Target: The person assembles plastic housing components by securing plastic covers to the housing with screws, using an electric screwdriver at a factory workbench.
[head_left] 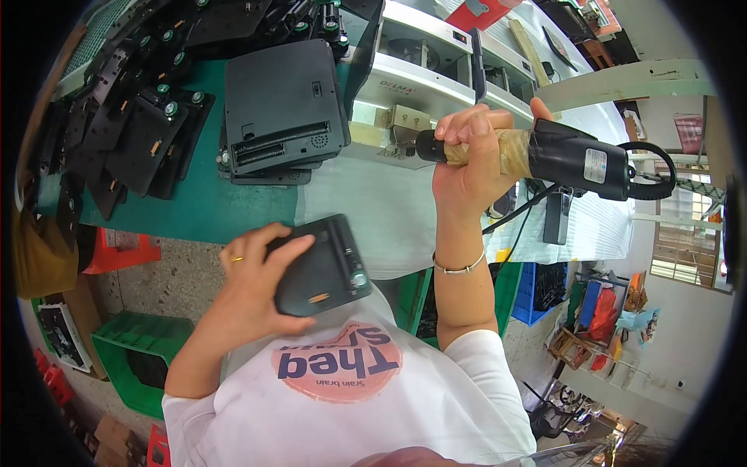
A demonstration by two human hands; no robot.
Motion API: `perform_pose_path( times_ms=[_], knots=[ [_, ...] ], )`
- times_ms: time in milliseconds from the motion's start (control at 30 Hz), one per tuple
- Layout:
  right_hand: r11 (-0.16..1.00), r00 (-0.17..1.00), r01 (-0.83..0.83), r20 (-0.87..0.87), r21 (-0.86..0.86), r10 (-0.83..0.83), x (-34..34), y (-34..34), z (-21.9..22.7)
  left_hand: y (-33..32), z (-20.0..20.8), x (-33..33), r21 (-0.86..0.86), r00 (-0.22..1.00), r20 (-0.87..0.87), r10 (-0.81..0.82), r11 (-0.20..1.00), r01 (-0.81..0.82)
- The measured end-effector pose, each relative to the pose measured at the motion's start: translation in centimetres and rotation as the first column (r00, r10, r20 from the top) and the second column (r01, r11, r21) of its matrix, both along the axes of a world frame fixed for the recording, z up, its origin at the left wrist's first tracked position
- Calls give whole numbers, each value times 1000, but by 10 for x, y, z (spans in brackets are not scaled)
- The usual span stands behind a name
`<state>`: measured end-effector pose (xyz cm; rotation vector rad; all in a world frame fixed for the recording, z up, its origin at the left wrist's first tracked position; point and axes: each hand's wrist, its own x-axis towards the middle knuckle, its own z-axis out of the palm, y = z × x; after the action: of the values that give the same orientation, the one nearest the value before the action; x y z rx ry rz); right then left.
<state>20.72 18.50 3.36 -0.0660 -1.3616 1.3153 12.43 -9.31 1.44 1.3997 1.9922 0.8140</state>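
One black panel sits in the left hand's spread grip, by the tabletop's near edge; beyond and rightward, the right hand's grip wraps a power tool, lying crosswise.

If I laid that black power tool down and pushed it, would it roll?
The black power tool might roll a bit, since it looks rounded, but its looped cord would probably stop it. Its thick end could make it heavy on one side. The wrinkly yellowish tape might make it less slippery.
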Motion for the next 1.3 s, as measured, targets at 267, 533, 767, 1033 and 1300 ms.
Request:
perform_pose_path(
  times_ms=[267, 533, 767, 1033, 1300],
  knots=[
    [954, 948, -177, 304, 241, 99, -9, 8, 12, 51, -30, 21, 44, 961, -252, -109, 991, 124],
    [999, 966, -54, 252, -3, 53, 10, -6, 12, 51, -41, 13, 96, 952, -300, -55, 992, 87],
    [977, 988, -108, 90, -186, 127, 54, -34, -9, 60, -53, 29, 345, 956, -278, -92, 919, 189],
    [972, 982, -114, 123, -203, 141, 62, -50, -27, 77, -64, 44, 448, 925, -380, -22, 871, 205],
    [963, 981, -98, 138, -250, 136, 73, -62, -21, 73, -70, 41, 470, 914, -405, -27, 851, 234]
  ],
)
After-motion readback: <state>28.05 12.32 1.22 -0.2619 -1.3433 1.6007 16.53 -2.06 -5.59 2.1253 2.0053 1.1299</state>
